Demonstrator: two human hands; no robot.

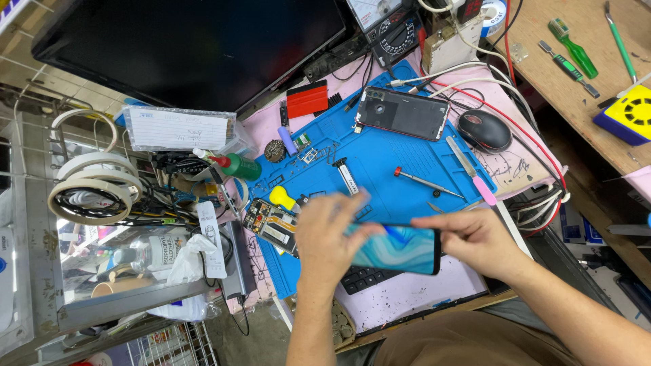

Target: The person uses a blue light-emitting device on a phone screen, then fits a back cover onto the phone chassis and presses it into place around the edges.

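Two hands, left hand and right hand, grip the phone between them.

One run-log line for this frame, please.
left hand: grips phone left end | right hand: grips right end | phone: lit screen, above blue mat | nearby: screwdriver, opened phone

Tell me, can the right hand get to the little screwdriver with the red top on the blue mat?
Probably yes. The screwdriver lies bare on the blue mat, just beyond the right hand, with nothing over it. But that hand and the left hand hold the phone, so it must let go first.
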